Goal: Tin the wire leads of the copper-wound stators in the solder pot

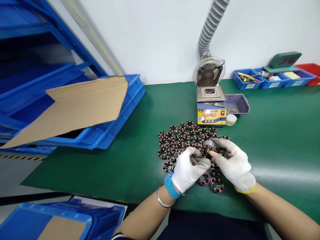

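Stator ring (208, 146), dark-walled with copper windings, is lifted just over the right side of the group of wound rings (179, 148), between the machine and the near edge of the desk (125, 176). The right hand (233, 163) grasps it, its fingers around the outer wall and the thumb at the lower rim, a grip that seems chosen to leave the windings facing the other hand. The left hand (188, 166) has its fingers bunched close beside that winding side; whether they pinch a wire end or merely touch the ring, I cannot tell. Working this low probably makes for short reaches among the rings, most of which lie flat and close together, perhaps to save room. One ring with red on it (203, 179) sits toward the near edge, which may simply mark it out. Behind the group, the yellow-fronted machine (211, 113) stands with a fan (208, 76) and a grey hose (213, 26) above, presumably to draw off fumes, while small blue bins (250, 86) line the far edge, seemingly out of the hands' way
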A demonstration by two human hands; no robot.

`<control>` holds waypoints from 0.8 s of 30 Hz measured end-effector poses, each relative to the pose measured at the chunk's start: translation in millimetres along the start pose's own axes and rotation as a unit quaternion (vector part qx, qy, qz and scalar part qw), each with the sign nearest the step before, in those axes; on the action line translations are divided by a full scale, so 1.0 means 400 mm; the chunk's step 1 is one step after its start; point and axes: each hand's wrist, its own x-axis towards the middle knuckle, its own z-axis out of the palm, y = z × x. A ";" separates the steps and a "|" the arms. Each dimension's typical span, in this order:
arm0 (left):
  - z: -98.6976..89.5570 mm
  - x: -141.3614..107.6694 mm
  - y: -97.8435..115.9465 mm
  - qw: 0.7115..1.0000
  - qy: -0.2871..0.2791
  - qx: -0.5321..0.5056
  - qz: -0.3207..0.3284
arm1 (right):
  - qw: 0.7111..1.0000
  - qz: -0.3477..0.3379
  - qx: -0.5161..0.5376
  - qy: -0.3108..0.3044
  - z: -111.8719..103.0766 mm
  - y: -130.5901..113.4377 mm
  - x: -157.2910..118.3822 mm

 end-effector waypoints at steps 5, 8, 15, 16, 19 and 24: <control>-0.006 -0.037 -0.003 0.993 -0.086 0.048 0.068 | 0.999 -0.021 -0.022 -0.027 -0.001 -0.005 -0.002; -0.028 -0.054 0.002 0.987 -0.110 0.043 0.108 | 0.999 -0.021 -0.028 0.000 -0.005 -0.002 0.007; -0.030 -0.005 -0.002 0.979 0.111 0.043 0.167 | 0.996 -0.074 -0.045 0.019 -0.012 -0.008 0.009; -0.031 0.001 -0.005 0.979 0.087 0.068 0.172 | 0.995 -0.090 -0.046 0.012 -0.012 -0.009 0.007; -0.032 -0.004 -0.017 0.969 0.005 0.135 0.206 | 0.992 -0.116 -0.046 -0.002 -0.011 -0.007 0.007; -0.036 -0.038 -0.033 0.960 -0.028 0.100 0.261 | 0.996 -0.064 -0.048 0.041 -0.018 0.008 0.028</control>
